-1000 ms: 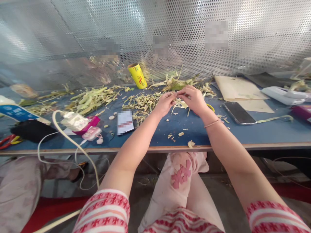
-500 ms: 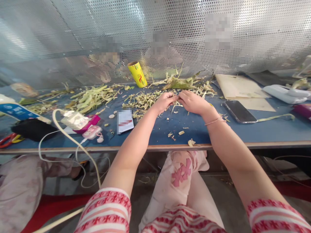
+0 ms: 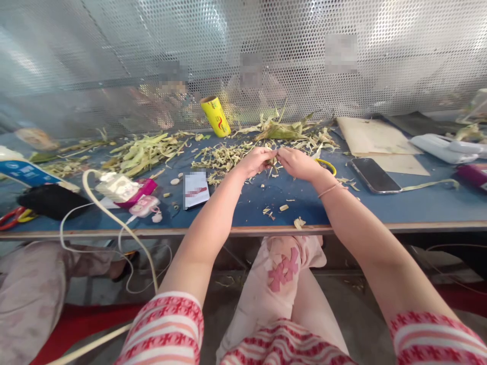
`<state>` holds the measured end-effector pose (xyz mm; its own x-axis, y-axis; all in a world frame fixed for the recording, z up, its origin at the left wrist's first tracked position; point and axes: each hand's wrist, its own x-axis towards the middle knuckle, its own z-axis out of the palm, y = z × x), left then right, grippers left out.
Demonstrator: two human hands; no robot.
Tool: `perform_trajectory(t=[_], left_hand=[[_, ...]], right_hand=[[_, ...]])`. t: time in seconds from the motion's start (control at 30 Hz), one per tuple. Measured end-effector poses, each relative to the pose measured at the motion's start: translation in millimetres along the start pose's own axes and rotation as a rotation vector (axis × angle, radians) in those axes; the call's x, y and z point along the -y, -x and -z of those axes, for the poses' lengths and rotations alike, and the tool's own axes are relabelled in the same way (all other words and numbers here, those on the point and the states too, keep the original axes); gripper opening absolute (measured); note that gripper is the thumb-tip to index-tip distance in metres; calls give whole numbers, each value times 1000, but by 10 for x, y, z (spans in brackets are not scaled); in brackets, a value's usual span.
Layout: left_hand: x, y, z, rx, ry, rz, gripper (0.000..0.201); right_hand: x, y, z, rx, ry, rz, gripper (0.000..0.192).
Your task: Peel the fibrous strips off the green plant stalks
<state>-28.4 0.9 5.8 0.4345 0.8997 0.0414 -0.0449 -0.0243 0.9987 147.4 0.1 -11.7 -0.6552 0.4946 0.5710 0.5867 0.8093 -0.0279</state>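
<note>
My left hand (image 3: pixel 254 161) and my right hand (image 3: pixel 296 162) meet over the middle of the blue table, fingers closed and fingertips touching. A small brownish plant scrap (image 3: pixel 273 163) shows between the fingertips; its exact kind is hard to make out. Behind and left of my hands spreads a heap of short, pale green plant pieces (image 3: pixel 220 157). Longer dry leaves (image 3: pixel 283 130) lie just beyond them. A yellow loop (image 3: pixel 327 165) shows beside my right wrist, the rest of it hidden by my arm.
A yellow cardboard tube (image 3: pixel 216 117) stands tilted at the back. Long peeled strips (image 3: pixel 148 152) lie left. Near my left forearm is a phone with a lit screen (image 3: pixel 196 190). A dark phone (image 3: pixel 375 175) and cardboard (image 3: pixel 375 136) lie right. A white cable (image 3: pixel 122 223) hangs over the front edge.
My right hand has shifted slightly left and down, and more of the yellow loop shows beside its wrist. The plant scrap between the fingertips is now more visible. My left hand stays nearly still.
</note>
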Motion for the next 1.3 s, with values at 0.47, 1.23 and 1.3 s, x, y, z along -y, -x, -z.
perform_trajectory(t=[0.47, 1.23, 1.3], left_hand=[[-45, 30, -21, -12, 171, -55, 17], [-44, 8, -27, -8, 167, 19, 11], [-51, 10, -20, -37, 179, 45, 16]], right_hand=[[71, -35, 84, -184, -250, 27, 22], [114, 16, 168, -7, 106, 73, 18], [137, 8, 169, 21, 123, 61, 19]])
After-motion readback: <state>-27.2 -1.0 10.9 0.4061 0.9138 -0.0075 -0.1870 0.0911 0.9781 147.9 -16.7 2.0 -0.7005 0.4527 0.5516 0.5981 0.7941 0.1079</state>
